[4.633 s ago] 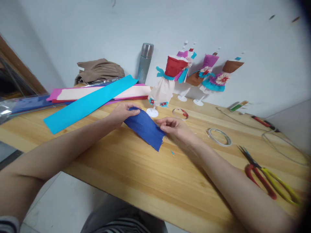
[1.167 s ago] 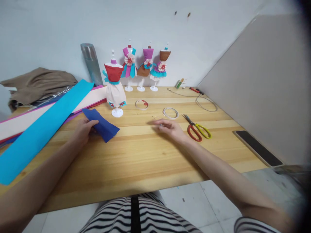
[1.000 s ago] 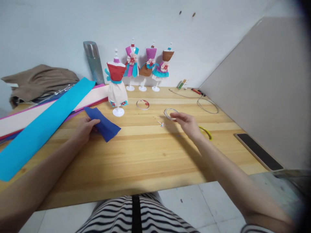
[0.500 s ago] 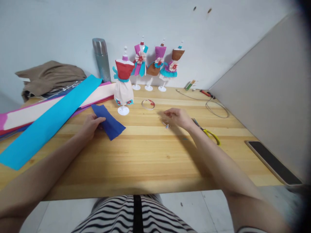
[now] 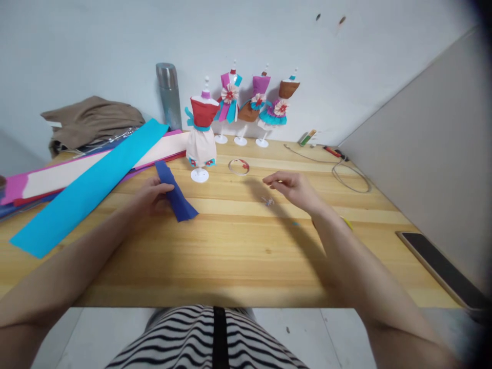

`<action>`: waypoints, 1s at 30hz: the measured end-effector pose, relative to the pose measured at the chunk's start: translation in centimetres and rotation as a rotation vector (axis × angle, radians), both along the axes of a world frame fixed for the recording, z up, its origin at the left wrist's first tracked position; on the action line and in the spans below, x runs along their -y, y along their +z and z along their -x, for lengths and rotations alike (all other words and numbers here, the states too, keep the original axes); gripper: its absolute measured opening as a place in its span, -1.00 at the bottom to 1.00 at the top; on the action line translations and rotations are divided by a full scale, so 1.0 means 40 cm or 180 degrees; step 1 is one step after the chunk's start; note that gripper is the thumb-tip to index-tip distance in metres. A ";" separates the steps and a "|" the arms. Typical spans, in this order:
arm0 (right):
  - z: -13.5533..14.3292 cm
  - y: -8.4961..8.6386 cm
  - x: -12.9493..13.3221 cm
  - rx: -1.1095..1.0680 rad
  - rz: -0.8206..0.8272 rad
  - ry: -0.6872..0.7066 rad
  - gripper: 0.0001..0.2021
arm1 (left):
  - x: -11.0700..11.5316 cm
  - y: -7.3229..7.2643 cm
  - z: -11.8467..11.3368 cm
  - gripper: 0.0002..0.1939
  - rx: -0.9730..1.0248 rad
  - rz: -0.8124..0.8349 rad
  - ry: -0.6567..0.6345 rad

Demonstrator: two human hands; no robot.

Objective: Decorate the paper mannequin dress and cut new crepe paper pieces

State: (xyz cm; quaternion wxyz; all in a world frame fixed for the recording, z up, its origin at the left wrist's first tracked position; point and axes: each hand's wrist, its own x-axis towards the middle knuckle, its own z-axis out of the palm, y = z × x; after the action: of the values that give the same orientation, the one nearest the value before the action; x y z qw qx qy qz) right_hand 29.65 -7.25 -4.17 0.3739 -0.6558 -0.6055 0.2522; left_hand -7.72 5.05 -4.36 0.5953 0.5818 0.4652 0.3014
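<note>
My left hand (image 5: 156, 193) pinches a dark blue piece of crepe paper (image 5: 179, 200) between thumb and fingers, just above the wooden table. The piece hangs folded towards its lower right end. Thumb and fingertips of my right hand (image 5: 288, 187) are pressed together in a pinch; whatever they hold is too small to make out. Below that hand lies a little heap of pins or clips (image 5: 268, 202), too small to tell which. Between my hands, towards the back, stands a mini dress form (image 5: 202, 128) in a red top and pale skirt.
Three more dressed forms (image 5: 261, 105) stand along the wall beside a steel thermos (image 5: 169, 97). Long crepe strips (image 5: 96, 184) and brown cloth (image 5: 94, 120) cover the left. A ring of tape (image 5: 239, 167), a cable (image 5: 351, 188), yellow scissors (image 5: 346, 222) and a phone (image 5: 442, 266) lie rightward.
My left hand has turned the blue piece so that it looks narrower and more folded. My right hand stays above the small heap; its forearm now covers most of the scissors. The view has shifted slightly.
</note>
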 end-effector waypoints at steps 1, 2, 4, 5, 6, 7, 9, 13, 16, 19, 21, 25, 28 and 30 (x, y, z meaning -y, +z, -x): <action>0.036 0.007 -0.006 -0.0317 0.0049 0.0078 -0.75 | 0.006 0.010 -0.003 -0.78 0.0141 0.0040 -0.0189; 0.079 0.014 -0.012 -0.0673 0.0106 0.0196 -0.68 | 0.012 0.020 -0.007 -0.77 0.0286 0.0052 -0.0397; 0.172 0.027 -0.026 -0.1417 0.0146 0.0552 -0.49 | 0.024 0.039 -0.020 -0.74 0.0509 -0.0027 -0.0795; 0.218 0.032 -0.033 -0.1748 0.0246 0.0830 -0.40 | 0.028 0.049 -0.029 -0.72 0.0592 -0.0096 -0.0987; 0.260 0.036 -0.040 -0.2089 0.0356 0.1106 -0.33 | 0.031 0.060 -0.039 -0.70 0.0656 -0.0154 -0.1181; 0.295 0.040 -0.048 -0.2404 0.0418 0.1256 -0.29 | 0.032 0.072 -0.049 -0.69 0.0697 -0.0197 -0.1364; 0.339 0.045 -0.066 -0.2747 0.0316 0.1078 -0.39 | 0.029 0.098 -0.066 -0.68 0.0697 -0.0231 -0.1668; 0.339 0.054 -0.092 -0.2805 -0.0123 0.0407 -0.62 | 0.018 0.141 -0.086 -0.69 0.0506 -0.0400 -0.1717; 0.312 0.060 -0.093 -0.2626 -0.0371 0.0281 -0.63 | 0.022 0.147 -0.100 -0.58 0.0414 -0.0336 -0.1455; 0.298 0.064 -0.084 -0.2392 -0.0559 0.0350 -0.60 | 0.036 0.133 -0.120 -0.45 0.0545 -0.0227 -0.1095; 0.296 0.066 -0.078 -0.2331 -0.0619 0.0440 -0.58 | 0.044 0.120 -0.133 -0.44 0.0734 -0.0239 -0.0895; 0.299 0.073 -0.072 -0.2567 -0.0545 0.0429 -0.61 | 0.056 0.104 -0.150 -0.54 0.0948 -0.0338 -0.0730; 0.298 0.078 -0.070 -0.2554 -0.0584 0.0234 -0.63 | 0.066 0.101 -0.159 -0.61 0.0970 -0.0446 -0.0616; 0.296 0.078 -0.070 -0.2410 -0.0574 0.0192 -0.67 | 0.072 0.098 -0.164 -0.64 0.1017 -0.0465 -0.0526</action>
State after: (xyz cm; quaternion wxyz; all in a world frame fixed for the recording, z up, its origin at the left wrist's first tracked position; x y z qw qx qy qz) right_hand 17.82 -4.44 -1.03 0.6194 -0.4628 -0.4634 0.4330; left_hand -1.15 2.18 -0.43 0.6405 0.6044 0.2923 0.3729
